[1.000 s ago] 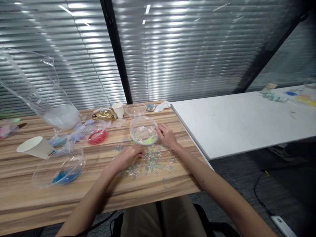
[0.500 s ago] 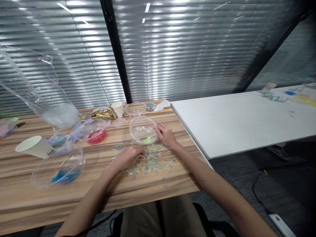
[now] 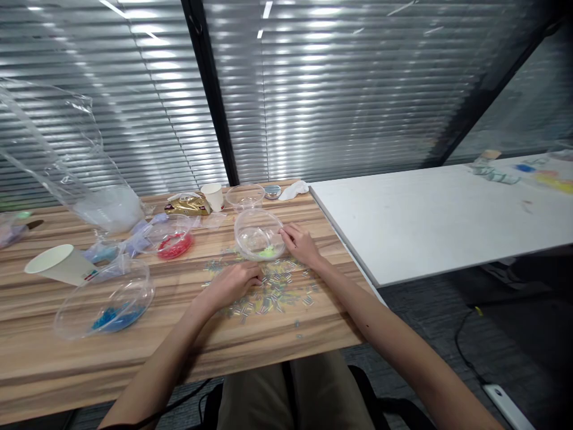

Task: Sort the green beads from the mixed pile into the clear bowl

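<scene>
Small clear and yellowish tube-like pieces (image 3: 273, 295) lie scattered on the wooden table (image 3: 179, 358). Over their left part rests my left hand (image 3: 237, 283), fingers bent together at the pieces; what its fingertips hold, if anything, is too small to name. My right hand (image 3: 299, 243) pinches the right rim of a clear round bowl (image 3: 248, 233), which is tilted towards me. A few yellow-green pieces (image 3: 268, 251) sit in the near side of that bowl.
On the left are a bowl with blue pieces (image 3: 117, 316), a bowl with red pieces (image 3: 174, 245), a tilted paper cup (image 3: 62, 264) and a large plastic bag (image 3: 110, 206). Behind stand a gold packet (image 3: 188, 205), another cup (image 3: 213, 197) and a clear bowl (image 3: 245, 196). A white table (image 3: 425, 221) adjoins at right.
The view has shifted very slightly. Both hands and the bowl keep nearly the same places.
</scene>
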Action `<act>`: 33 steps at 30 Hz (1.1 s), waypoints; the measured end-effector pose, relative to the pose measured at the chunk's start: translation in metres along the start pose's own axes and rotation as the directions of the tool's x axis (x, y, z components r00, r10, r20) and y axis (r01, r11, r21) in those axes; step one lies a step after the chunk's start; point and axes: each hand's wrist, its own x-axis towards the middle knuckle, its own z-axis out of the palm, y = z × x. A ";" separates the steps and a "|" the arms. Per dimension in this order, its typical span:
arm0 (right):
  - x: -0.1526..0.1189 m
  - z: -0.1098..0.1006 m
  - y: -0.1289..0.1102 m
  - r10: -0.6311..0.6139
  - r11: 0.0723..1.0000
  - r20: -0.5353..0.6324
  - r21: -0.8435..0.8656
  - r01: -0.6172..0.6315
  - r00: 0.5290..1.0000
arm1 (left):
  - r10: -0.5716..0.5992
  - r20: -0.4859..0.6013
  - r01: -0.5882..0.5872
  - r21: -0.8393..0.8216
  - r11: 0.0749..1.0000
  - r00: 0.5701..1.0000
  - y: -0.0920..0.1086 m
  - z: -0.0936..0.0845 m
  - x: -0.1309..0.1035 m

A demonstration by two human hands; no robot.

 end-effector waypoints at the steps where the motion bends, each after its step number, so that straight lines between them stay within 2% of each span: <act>1: 0.000 0.000 0.000 0.001 1.000 0.001 0.001 -0.001 1.000 | -0.001 0.000 0.001 -0.001 1.000 1.000 0.000 0.000 0.000; 33: 0.000 -0.002 -0.002 -0.014 1.000 0.023 -0.016 0.015 1.000 | 0.002 0.011 -0.002 -0.001 1.000 1.000 0.004 -0.002 0.002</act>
